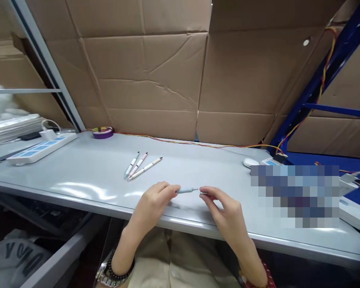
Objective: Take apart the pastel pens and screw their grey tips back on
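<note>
Over glossy table [87, 168] | left hand [154, 201]: pinches slim pale-blue pen [185, 191] | right hand [228, 209]: pinches small silvery piece [203, 193]

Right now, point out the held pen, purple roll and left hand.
Held pen [185, 191]: head view, on its pale-blue barrel.
Purple roll [103, 135]: head view, on its outer side.
Left hand [156, 199]: head view, on its back.

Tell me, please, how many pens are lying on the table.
3: a green-and-white pen at left, a pink-and-white pen between, a cream pen at right. The blue pen-like piece in the left hand isn't counted; the pixelated area may hide others.
</note>
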### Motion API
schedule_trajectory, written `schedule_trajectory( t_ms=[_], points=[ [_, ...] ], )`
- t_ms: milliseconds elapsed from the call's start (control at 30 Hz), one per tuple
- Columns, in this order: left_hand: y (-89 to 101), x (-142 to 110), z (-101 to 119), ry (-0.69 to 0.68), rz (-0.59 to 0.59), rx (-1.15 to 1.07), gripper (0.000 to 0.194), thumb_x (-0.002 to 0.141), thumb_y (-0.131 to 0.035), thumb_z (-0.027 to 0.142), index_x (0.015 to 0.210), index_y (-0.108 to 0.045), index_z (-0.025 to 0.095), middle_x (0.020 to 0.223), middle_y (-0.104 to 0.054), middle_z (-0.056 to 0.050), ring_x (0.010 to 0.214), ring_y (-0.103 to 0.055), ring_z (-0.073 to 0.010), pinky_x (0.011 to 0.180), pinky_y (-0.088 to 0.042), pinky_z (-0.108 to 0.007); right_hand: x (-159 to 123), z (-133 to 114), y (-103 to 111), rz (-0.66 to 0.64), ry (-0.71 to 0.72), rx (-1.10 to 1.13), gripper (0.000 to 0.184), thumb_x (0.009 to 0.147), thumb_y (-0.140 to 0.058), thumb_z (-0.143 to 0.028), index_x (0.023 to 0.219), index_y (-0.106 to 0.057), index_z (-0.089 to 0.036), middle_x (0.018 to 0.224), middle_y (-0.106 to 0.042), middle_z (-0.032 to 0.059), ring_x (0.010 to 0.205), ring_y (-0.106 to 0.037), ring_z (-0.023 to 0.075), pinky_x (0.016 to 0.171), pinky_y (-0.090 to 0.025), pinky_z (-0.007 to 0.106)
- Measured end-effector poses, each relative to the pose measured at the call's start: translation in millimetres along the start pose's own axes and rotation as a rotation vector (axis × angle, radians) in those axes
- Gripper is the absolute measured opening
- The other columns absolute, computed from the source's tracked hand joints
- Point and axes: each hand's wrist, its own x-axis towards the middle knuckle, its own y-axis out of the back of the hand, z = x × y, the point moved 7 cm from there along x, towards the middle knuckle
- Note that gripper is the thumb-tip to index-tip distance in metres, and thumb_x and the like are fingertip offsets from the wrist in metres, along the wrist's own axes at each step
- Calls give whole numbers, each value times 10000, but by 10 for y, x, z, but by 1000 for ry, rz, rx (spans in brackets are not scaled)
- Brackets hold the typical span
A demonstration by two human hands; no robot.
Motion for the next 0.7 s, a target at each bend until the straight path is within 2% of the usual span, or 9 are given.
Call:
schedule_trajectory(
  t_ms=[167, 400, 700],
  points=[
    [5, -23, 30, -52, 30, 4, 253, 939, -367, 171, 1090, -567, 208, 849, -614, -39, 766, -556, -157, 682, -455, -277, -3, 7, 17, 10, -35, 37, 136, 868, -515, -239, 934, -630, -209, 904, -689, 35, 772, -652, 169, 707, -539, 279],
    [72, -86, 43, -104, 177, -75, 144, 908, -472, 198, 976, -599, 192, 874, -653, -47, 818, -595, -164, 706, -482, -291, -20, -3, 2, -20, -21, 43, 138, 867, -522, -260, 941, -631, -216, 908, -690, 36, 764, -653, 176, 713, -543, 292],
    [45, -114, 50, -105, 170, -78, 122, 889, -511, 155, 993, -564, 190, 869, -645, -37, 806, -582, -162, 698, -474, -299, -23, -19, 30, 16, -10, 36, 117, 859, -541, -243, 927, -633, -218, 885, -691, 24, 738, -648, 160, 699, -536, 273]
  ],
)
